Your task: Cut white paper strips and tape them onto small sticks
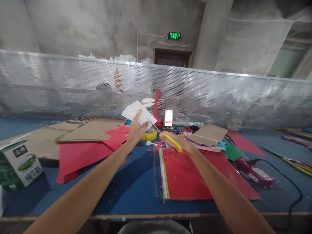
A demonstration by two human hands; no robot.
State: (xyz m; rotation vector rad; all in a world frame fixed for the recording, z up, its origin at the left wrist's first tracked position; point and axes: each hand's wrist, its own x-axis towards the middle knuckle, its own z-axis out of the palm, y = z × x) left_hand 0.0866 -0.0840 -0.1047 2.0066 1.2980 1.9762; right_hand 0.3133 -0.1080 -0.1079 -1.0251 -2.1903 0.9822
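Observation:
My left hand (137, 127) grips a folded white sheet of paper (133, 111), its index finger laid along the top and the thumb near the lower right edge. My right hand (172, 140) is closed around the yellow handles of a pair of scissors (174, 141). The scissor blades point up and left and meet the paper's right side. Whether the blades are apart is too small to tell. Below the paper sits a roll of yellow tape (149, 134). A stack of red paper (187, 177) in a clear sleeve lies under my right forearm.
Cardboard (85, 130) and cut red paper (83, 157) lie to the left, near a green-and-white carton (20, 165). On the right are a purple corded device (255, 172), green paper (232, 151) and yellow-handled tools (296, 165). A perforated metal screen (207, 94) borders the table's back.

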